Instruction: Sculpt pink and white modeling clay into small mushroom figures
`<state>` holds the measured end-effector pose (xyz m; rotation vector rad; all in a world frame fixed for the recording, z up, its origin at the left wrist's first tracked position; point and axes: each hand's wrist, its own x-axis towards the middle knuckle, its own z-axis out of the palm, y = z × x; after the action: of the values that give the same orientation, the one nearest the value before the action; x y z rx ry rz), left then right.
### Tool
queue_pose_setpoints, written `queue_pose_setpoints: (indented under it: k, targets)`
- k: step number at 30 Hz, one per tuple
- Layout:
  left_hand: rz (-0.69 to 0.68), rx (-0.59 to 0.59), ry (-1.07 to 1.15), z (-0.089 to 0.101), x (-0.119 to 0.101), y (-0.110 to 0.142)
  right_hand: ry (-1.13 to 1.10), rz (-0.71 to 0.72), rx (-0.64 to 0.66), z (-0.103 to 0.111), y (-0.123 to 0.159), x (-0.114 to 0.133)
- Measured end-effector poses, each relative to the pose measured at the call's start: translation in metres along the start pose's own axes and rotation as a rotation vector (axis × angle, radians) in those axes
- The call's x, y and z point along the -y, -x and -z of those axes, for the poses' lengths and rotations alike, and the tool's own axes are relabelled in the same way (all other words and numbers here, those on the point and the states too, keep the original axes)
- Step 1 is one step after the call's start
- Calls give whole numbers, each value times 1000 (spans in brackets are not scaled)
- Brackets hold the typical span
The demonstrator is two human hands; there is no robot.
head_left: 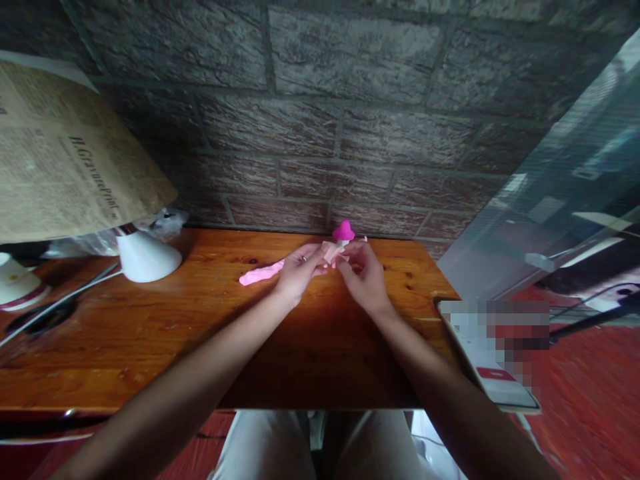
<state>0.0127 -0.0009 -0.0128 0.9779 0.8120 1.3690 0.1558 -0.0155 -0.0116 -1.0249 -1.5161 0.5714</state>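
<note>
Both hands meet above the wooden table near the wall. My left hand [296, 272], with a ring on one finger, is closed on a pale pink folded piece [331, 253], thin and paper-like. From the other side, my right hand [367, 275] pinches the same piece at its right and lower edge. A bright magenta, bell-shaped piece [343, 231] stands up just above the fingers, with a whitish part under it. Left of my left hand, a crinkled pink strip [261, 274] lies on the table, and its right end disappears behind that hand.
On the left of the wooden table [200, 320] stand a lamp with a white base [149, 257] and printed shade [65, 147], a paper cup [17, 283] and dark-handled scissors [45, 317]. A brick wall [310, 120] rises behind. A partly blurred flat device [480, 347] lies at right.
</note>
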Motion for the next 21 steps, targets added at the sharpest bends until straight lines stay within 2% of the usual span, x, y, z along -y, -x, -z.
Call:
queue_pose_setpoints:
  k: [5,11,21]
  targets:
    - [-45,27,-20,-1,-1,0,-98,-86,-24,0,-1,1]
    - [-68,-20,-30,-1,-3,1,-238,-306,39,-2,-2,-2]
    - [-134,3,-69,-3,-5,1,-387,-376,72,-1,-7,-1]
